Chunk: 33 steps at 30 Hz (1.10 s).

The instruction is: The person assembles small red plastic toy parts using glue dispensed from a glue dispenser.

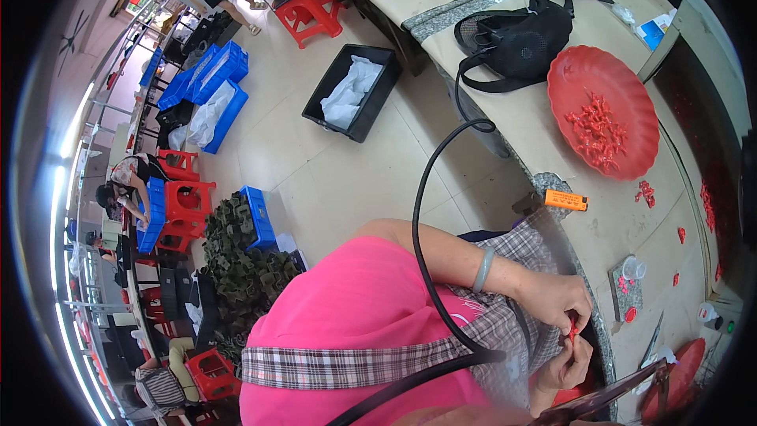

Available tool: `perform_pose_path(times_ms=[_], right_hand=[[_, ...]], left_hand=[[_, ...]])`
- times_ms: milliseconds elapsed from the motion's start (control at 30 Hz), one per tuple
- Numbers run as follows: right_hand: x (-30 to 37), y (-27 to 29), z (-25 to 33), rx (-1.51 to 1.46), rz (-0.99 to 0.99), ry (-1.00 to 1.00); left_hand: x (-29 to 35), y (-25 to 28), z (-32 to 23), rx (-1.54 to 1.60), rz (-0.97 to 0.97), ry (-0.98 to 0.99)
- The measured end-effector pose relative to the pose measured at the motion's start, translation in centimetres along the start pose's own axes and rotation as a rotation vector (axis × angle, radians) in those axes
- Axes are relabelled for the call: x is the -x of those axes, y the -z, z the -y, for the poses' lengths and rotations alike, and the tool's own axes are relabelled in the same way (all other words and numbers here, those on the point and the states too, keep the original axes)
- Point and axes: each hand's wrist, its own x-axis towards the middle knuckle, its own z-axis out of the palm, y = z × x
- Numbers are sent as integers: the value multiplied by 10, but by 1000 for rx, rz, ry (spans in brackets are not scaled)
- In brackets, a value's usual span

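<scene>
My left hand, with a pale bangle on its wrist, and my right hand meet at the table's edge. Both are closed, fingertips pinching a small red piece between them. Its exact shape is mostly covered by the fingers. On the table beyond lies a small grey slab carrying little clear cups and bits of pink and red. A large red scalloped plate holds a heap of small red pieces, and a few similar pieces lie loose on the tabletop.
An orange box sits by the table edge, near a black strapped bag. A slim pointed tool and another red dish lie nearby. A black cable crosses the view. Black crate and red stools stand on the floor.
</scene>
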Motion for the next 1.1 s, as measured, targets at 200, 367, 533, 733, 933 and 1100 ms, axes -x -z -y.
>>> perform_pose_path(times_ms=[200,367,533,733,933,1100], right_hand=[[0,1,-1,-3,6,-3],[1,2,-2,-22,14,-8],[4,3,-3,-1,12,4],[-2,0,1,-17,35,11],[-6,-1,6,-21,46,-1],[-2,4,7,-18,51,-21]], left_hand=[[0,1,-3,8,5,19],[0,0,0,10,9,14],[0,0,-2,20,15,24],[0,2,-2,0,27,34],[0,2,-2,-5,28,40],[0,-5,-3,-21,15,28]])
